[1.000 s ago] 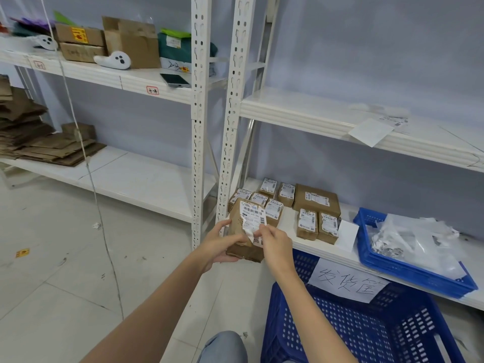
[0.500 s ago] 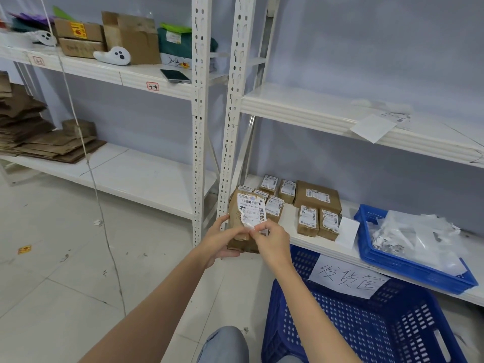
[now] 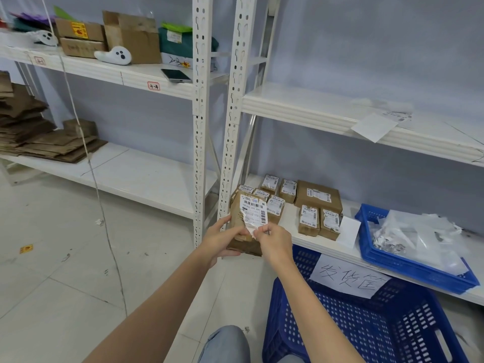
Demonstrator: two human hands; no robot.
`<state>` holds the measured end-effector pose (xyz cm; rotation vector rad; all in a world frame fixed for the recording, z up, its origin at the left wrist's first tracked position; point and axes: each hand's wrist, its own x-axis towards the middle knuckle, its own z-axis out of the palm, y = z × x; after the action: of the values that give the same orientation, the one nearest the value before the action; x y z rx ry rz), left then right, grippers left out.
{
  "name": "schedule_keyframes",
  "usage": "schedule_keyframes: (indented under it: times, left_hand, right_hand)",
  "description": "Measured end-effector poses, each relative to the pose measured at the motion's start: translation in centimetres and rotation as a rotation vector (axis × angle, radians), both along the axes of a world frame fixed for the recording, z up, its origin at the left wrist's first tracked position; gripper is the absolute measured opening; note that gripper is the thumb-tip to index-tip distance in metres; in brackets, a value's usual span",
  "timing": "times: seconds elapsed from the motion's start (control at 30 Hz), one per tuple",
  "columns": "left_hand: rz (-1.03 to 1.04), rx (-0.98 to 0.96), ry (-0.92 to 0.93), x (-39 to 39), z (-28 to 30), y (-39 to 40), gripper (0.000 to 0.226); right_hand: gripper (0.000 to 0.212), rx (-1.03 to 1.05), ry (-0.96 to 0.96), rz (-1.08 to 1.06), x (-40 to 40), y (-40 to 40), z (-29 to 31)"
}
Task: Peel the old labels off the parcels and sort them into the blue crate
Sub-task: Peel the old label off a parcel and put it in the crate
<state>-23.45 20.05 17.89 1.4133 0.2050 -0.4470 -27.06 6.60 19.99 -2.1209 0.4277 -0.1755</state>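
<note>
My left hand (image 3: 222,238) holds the parcel (image 3: 242,226); my right hand (image 3: 275,238) pinches the label (image 3: 253,212) at its bottom corner, maybe half peeled.

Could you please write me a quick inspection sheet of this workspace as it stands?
Surface: white lower shelf bearing small parcels.
Job's things: brown parcel held up, its white label lifted at the bottom corner; labelled parcels wait on the shelf; blue crate on the floor, with a handwritten paper sign.
Clutter: blue tray of plastic bags; loose paper on the upper shelf.
Hands: left hand grips the parcel; right hand pinches the label.
Cables: thin cord hanging to the floor.
Surroundings: flattened cardboard, boxes, phone on the left rack.
</note>
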Motion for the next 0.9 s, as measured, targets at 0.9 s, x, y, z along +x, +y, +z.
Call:
schedule_keyframes:
  times: [0.9]
  left_hand:
    - [0.081,-0.027,0.001,-0.7,-0.2,0.2,0.081]
  right_hand:
    - [0.005,-0.213,-0.099,0.042,-0.8,0.8,-0.6]
